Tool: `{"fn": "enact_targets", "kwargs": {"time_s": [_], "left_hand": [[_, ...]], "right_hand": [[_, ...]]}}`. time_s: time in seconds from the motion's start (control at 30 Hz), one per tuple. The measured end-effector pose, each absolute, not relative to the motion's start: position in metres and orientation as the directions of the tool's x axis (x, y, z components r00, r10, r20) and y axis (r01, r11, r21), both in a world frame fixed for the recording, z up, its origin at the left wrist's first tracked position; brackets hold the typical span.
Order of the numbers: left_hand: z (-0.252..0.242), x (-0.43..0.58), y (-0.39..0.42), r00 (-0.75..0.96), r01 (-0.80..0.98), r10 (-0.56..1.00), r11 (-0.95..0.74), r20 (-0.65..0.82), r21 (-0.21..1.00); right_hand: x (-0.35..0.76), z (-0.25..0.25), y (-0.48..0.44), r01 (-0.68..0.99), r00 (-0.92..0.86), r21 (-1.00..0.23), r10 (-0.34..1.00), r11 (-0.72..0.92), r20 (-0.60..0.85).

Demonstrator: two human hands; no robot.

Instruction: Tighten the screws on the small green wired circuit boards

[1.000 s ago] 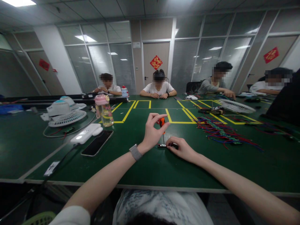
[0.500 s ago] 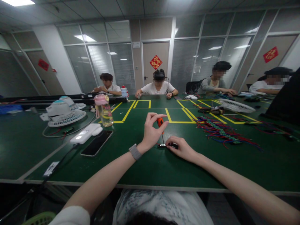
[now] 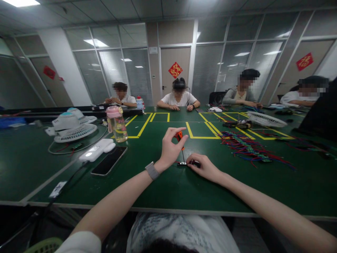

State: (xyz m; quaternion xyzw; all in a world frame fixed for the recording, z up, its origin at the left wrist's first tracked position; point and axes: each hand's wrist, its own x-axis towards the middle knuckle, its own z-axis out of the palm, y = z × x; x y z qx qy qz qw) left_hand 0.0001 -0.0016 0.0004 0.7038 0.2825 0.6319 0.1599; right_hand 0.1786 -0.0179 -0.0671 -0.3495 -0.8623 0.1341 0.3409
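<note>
The left hand (image 3: pixel 170 149) is raised above the green counter (image 3: pixel 163 189), its fingers (image 3: pixel 175 130) curled narrowly around the orange handle of a small screwdriver (image 3: pixel 179 136). The tool stands nearly upright, and its thin shaft runs down to a small black part (image 3: pixel 184 163) lying on the counter near the middle, in front of the person. The right hand (image 3: pixel 206 168) rests on the counter just beside it, its fingers (image 3: pixel 193 164) pinched on the part's right end. A grey watch (image 3: pixel 152 171) sits on the left wrist.

To the left lie a dark phone (image 3: pixel 109 160) and a white power bank (image 3: pixel 96 150), with a pink-lidded bottle (image 3: pixel 116 123) and 2 small fans (image 3: pixel 73 128) farther back. To the right, well apart from the hands, a bundle of coloured wires (image 3: pixel 244 146) spreads over the counter. 4 other people sit along the far side.
</note>
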Motion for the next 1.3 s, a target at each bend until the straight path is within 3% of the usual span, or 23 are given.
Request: {"fn": "enact_targets", "kwargs": {"time_s": [0.1, 0.23, 0.3, 0.5, 0.77, 1.0, 1.3], "left_hand": [[0.002, -0.0008, -0.0027, 0.065, 0.193, 0.592, -0.797, 0.803, 0.572], [-0.0012, 0.0019, -0.0008, 0.148, -0.045, 0.654, -0.745, 0.742, 0.665], [-0.0023, 0.0032, -0.0005, 0.151, -0.08, 0.678, -0.717, 0.72, 0.692], [-0.0001, 0.0019, -0.0024, 0.095, 0.102, 0.618, -0.786, 0.781, 0.61], [-0.0005, 0.0015, -0.0023, 0.099, 0.129, 0.619, -0.785, 0.78, 0.606], [-0.0014, 0.0016, -0.0022, 0.161, -0.034, 0.661, -0.739, 0.733, 0.673], [0.0006, 0.0003, -0.0026, 0.11, 0.15, 0.607, -0.793, 0.787, 0.59]], "right_hand": [[0.1785, -0.0663, -0.0184, 0.512, -0.521, -0.475, 0.699, 0.716, 0.49], [0.1778, -0.0652, -0.0189, 0.505, -0.523, -0.488, 0.702, 0.712, 0.483], [0.1778, -0.0652, -0.0188, 0.504, -0.519, -0.492, 0.705, 0.71, 0.484], [0.1784, -0.0663, -0.0163, 0.492, -0.489, -0.552, 0.738, 0.674, 0.465], [0.1792, -0.07, -0.0098, 0.389, -0.415, -0.784, 0.852, 0.484, 0.32], [0.1783, -0.067, -0.0114, 0.362, -0.409, -0.816, 0.864, 0.45, 0.295], [0.1779, -0.0666, -0.0119, 0.351, -0.389, -0.828, 0.873, 0.436, 0.295]]}}
